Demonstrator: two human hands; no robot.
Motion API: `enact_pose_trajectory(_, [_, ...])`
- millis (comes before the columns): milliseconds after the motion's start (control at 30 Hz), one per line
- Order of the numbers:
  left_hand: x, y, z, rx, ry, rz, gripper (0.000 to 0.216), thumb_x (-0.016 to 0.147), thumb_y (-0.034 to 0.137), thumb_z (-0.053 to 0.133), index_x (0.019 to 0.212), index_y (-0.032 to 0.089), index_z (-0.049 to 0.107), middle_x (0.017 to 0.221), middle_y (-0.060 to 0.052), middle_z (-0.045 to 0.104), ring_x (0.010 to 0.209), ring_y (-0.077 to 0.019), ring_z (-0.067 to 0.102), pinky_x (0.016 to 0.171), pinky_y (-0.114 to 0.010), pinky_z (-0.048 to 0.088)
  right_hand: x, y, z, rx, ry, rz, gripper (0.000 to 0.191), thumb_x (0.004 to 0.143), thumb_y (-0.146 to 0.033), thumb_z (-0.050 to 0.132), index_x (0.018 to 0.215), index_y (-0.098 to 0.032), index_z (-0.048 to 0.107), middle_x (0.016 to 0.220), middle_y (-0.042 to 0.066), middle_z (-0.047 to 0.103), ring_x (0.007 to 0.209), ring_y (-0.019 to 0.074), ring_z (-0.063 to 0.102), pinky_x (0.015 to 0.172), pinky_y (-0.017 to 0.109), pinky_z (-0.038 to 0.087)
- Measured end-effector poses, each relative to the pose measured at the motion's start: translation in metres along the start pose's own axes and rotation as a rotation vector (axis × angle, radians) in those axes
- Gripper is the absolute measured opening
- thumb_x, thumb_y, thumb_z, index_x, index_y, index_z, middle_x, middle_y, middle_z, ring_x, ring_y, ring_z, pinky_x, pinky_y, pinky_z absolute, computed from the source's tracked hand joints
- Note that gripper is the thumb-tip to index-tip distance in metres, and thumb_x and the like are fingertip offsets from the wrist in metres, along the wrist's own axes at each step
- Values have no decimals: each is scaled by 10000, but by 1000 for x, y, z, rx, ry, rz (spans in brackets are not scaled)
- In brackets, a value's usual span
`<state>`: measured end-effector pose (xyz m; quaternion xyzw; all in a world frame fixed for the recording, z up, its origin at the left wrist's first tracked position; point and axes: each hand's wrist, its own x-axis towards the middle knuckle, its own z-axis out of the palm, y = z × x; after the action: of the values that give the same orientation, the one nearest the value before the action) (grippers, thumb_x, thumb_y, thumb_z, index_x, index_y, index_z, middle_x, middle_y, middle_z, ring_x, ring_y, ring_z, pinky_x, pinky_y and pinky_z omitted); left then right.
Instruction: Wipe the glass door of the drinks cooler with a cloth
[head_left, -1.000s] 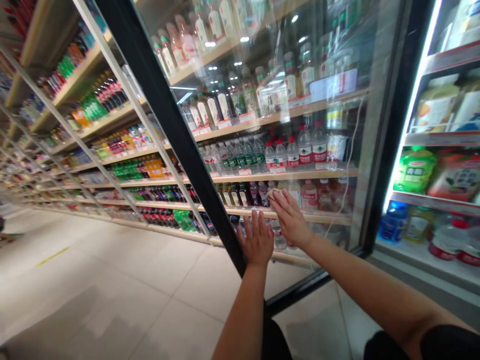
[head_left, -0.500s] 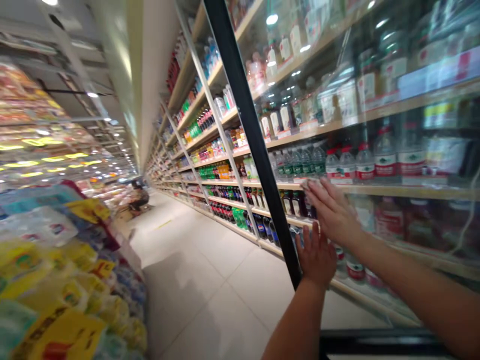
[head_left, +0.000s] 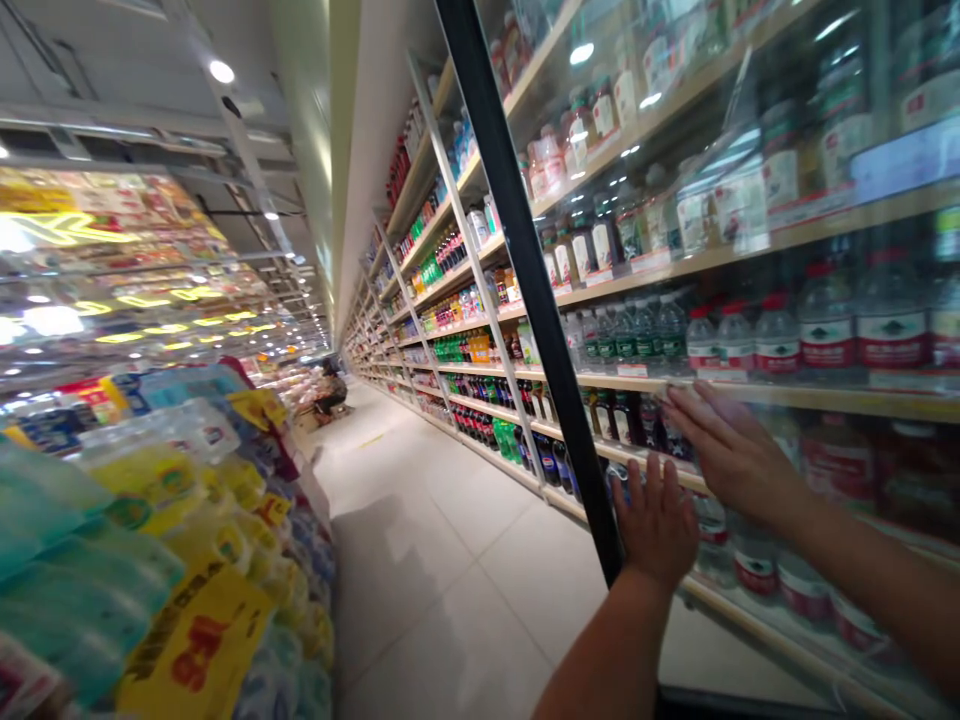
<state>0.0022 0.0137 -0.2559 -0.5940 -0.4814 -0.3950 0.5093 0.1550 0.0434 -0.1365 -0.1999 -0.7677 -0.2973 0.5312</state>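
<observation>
Both my hands press flat on a glass cooler door (head_left: 757,150) with a black frame (head_left: 525,270). My left hand (head_left: 658,520) lies low on the glass right beside the frame, fingers spread and pointing up. A little higher and to the right, my right hand (head_left: 731,455) has its fingers stretched out toward the left. I cannot make out anything under either palm. Through the glass I see shelves of water bottles (head_left: 757,335) with red and green labels and other drinks.
A long aisle with a pale tiled floor (head_left: 420,560) runs ahead. Open drink shelves (head_left: 450,300) line its right side. A stack of packaged goods with yellow price signs (head_left: 187,640) stands at the near left. A person (head_left: 330,390) crouches far down the aisle.
The view has swung left, from the lit cooler interior to the long aisle. Both hands have stayed flat on the glass, which now fills the right side.
</observation>
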Motion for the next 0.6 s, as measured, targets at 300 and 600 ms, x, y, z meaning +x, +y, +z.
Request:
enact_pose_trajectory(300, [-8,0,8,-32,-71,-10,637,867,399,611,1443,177,455,1480,-132,472,1451,-303,314,1221,-534,187,14,19,-9,23,190,181,518,986,-224,403,1501,-276,401,1508,95,470,1465,278,331,1217,478,307])
enact_pose_trajectory(600, [16,-7,2,-80,-26,-25,592,919,286,561,1476,183,389,1389,-130,569,1382,-274,433,1202,-518,224,40,7,-10,-33,-27,59,613,930,-56,385,1513,-243,369,1530,51,452,1502,220,252,1205,484,333])
